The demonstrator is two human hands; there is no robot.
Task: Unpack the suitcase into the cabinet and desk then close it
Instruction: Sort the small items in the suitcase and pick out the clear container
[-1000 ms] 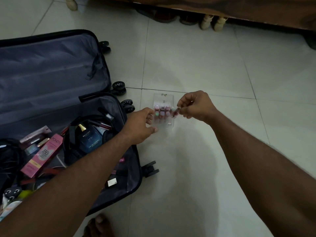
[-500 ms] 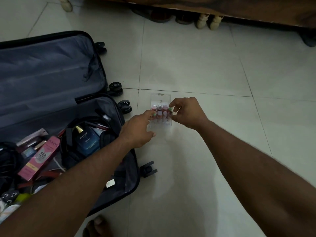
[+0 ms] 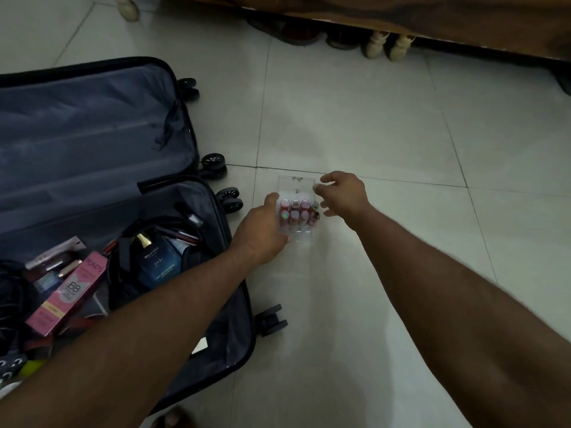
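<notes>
The step in hand appears to be filling a clear acrylic organizer (image 3: pixel 297 208), which stands on the floor tiles at the centre of the frame, just right of the open suitcase (image 3: pixel 102 193). It holds 8 lipsticks (image 3: pixel 298 211) in 2 rows. The left hand (image 3: pixel 262 233) curls against its left wall, steadying it. The right hand (image 3: pixel 341 193) hovers at its right edge, fingers loosely spread and holding nothing. Next, probably, comes another item from the suitcase, lower left.
</notes>
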